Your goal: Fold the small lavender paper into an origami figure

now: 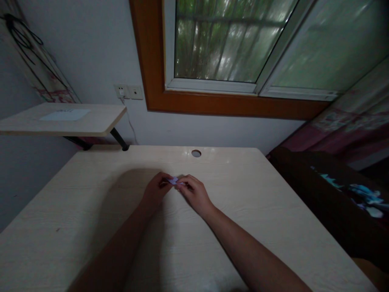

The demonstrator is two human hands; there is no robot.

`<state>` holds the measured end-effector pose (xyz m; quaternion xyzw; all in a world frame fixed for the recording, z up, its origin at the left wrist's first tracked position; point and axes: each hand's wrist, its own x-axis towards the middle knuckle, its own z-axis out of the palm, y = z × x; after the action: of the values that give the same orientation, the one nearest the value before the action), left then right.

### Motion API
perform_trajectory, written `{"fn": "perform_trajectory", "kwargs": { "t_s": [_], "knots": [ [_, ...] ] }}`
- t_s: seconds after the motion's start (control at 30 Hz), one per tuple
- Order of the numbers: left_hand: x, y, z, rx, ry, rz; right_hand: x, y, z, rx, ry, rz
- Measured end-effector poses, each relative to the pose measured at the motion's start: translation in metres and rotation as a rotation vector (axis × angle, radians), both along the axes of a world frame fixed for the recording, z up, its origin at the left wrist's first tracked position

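Already partly folded, a small paper piece [174, 181] is pinched between both hands, left hand [156, 190] and right hand [194, 194], above the table [273, 211]; further folds appear left.

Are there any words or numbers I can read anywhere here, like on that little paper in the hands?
None can be read.
Small paper between the left hand and right hand: too small and dim.
Hanging banner on the wall: red marks, blurred.
Sheet on the shelf: no visible writing.
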<state>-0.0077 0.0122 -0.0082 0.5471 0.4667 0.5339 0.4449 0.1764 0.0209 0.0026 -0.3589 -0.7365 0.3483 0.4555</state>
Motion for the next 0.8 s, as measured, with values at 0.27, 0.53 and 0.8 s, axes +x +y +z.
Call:
{"fn": "perform_trajectory", "kwargs": {
  "t_s": [0.27, 0.53, 0.8],
  "knots": [
    [-0.001, -0.003, 0.002, 0.092, 0.049, -0.045, 0.001, 0.001, -0.003, -0.075, 0.06, -0.001],
    [-0.003, -0.001, -0.003, 0.198, 0.114, -0.085, 0.001, 0.0, -0.004, -0.07, 0.081, 0.001],
    [-0.003, -0.003, 0.002, 0.196, 0.152, -0.033, 0.0, 0.003, -0.012, -0.209, 0.236, 0.01]
  ]
}}
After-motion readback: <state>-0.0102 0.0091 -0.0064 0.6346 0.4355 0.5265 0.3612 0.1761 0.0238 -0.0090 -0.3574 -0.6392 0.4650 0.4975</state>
